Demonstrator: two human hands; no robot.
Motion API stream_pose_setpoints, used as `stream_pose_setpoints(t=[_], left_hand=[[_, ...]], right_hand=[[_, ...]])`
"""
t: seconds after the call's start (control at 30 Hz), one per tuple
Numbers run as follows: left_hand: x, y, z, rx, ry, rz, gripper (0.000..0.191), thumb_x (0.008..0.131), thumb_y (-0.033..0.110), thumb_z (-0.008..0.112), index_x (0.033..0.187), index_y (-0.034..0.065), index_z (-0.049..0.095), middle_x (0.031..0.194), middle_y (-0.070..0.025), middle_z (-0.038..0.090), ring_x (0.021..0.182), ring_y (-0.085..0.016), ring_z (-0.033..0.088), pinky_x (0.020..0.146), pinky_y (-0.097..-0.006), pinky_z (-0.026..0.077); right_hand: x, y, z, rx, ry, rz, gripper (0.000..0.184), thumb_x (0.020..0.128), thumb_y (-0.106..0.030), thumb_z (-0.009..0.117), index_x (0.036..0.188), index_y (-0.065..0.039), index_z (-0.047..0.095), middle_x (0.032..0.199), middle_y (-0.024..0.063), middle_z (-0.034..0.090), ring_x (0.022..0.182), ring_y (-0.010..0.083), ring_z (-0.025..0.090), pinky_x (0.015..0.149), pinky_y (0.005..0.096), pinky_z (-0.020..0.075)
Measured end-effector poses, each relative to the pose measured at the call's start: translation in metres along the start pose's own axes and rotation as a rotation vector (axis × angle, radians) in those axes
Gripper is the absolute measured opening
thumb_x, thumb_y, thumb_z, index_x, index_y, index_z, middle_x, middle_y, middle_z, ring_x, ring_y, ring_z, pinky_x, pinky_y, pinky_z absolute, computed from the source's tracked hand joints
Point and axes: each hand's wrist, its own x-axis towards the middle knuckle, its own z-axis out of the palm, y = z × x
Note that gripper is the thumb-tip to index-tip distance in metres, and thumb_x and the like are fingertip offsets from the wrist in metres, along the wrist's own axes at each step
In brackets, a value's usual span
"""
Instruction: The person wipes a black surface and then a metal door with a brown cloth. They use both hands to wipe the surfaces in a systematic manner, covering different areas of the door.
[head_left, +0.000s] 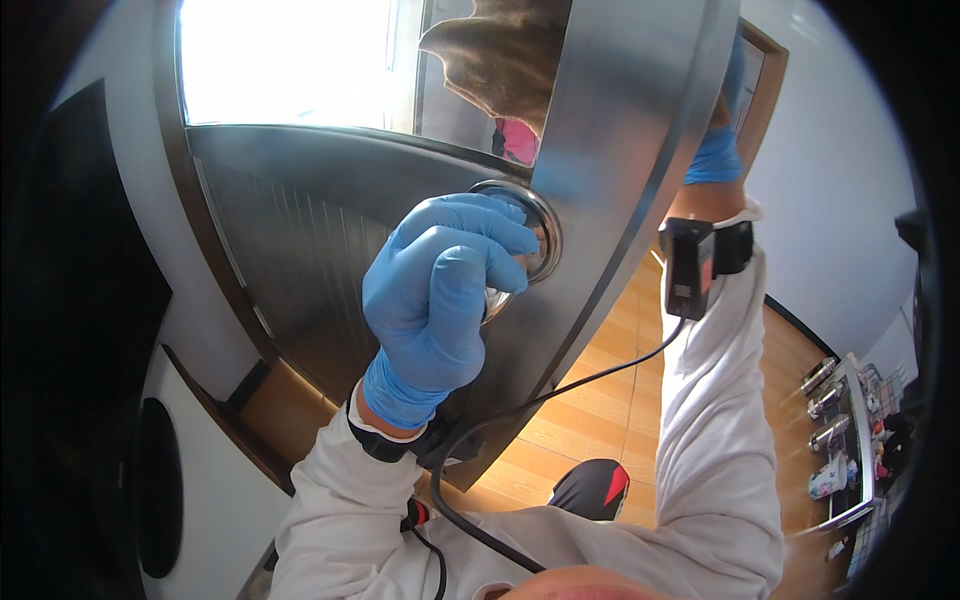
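Observation:
A grey metal door (600, 90) with a glass pane in its upper part stands before me. My left hand (442, 292), in a blue glove, has its fingers curled round a shiny round door knob (499, 304) with a polished ring plate (555, 232). Beyond the door's edge my right hand (716, 154), also in a blue glove, is mostly hidden behind the door; its fingers and anything in them cannot be made out. Brown cloth (506, 64) shows in the glass, with a pink patch (517, 141) below it.
A black cable (600, 373) runs from a small black device (688, 266) on my right wrist across my front. At the left are a large dark screen (90, 300) and a white surface (217, 480). A glass-topped table (862, 450) with cups and metal vessels stands at the right.

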Motion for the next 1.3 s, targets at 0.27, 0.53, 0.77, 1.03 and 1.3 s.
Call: stream_pose_setpoints(t=[0.27,0.53,0.77,1.03,1.3], left_hand=[[0.001,0.000,0.001,0.074,0.000,-0.011,0.035,0.093,0.018,0.043,0.065,0.0006,0.056,0.075,-0.0118,0.059,0.070,-0.019,0.058,0.064,-0.0308,0.048],[0.000,-0.007,-0.001,0.095,-0.001,-0.005,0.035,0.093,0.017,0.043,0.064,0.0009,0.056,0.076,-0.0117,0.059,0.068,-0.019,0.058,0.063,-0.0305,0.047],[0.000,-0.007,0.001,0.072,-0.001,-0.013,0.034,0.093,0.017,0.043,0.066,0.0008,0.056,0.077,-0.0115,0.059,0.069,-0.019,0.057,0.064,-0.0301,0.047],[0.002,-0.008,0.004,0.064,-0.006,-0.069,0.034,0.093,0.018,0.043,0.067,0.0005,0.056,0.077,-0.0106,0.060,0.069,-0.017,0.057,0.064,-0.0291,0.047],[0.001,-0.015,0.009,0.110,0.000,-0.057,0.034,0.093,0.018,0.043,0.067,0.0006,0.057,0.079,-0.0095,0.060,0.070,-0.017,0.057,0.064,-0.0290,0.047]], right_hand=[[-0.042,0.019,0.005,0.020,-0.029,0.084,0.064,0.073,-0.037,0.063,0.120,0.000,0.042,0.112,0.0139,0.053,0.102,0.0212,0.051,0.086,0.0329,0.0434],[-0.024,0.021,0.005,0.035,-0.040,0.109,0.057,0.076,-0.036,0.060,0.118,0.000,0.043,0.109,0.0136,0.054,0.099,0.0207,0.053,0.083,0.0324,0.0452],[-0.024,0.025,0.001,0.047,-0.041,0.126,0.052,0.079,-0.034,0.058,0.116,0.000,0.045,0.107,0.0132,0.055,0.096,0.0203,0.055,0.081,0.0320,0.0469],[-0.011,0.030,0.002,0.047,-0.049,0.140,0.046,0.082,-0.033,0.055,0.114,0.000,0.047,0.105,0.0129,0.056,0.093,0.0198,0.056,0.078,0.0316,0.0487],[-0.007,0.036,0.005,0.056,-0.032,0.148,0.041,0.086,-0.032,0.052,0.112,0.000,0.049,0.102,0.0125,0.058,0.090,0.0192,0.058,0.075,0.0311,0.0506]])
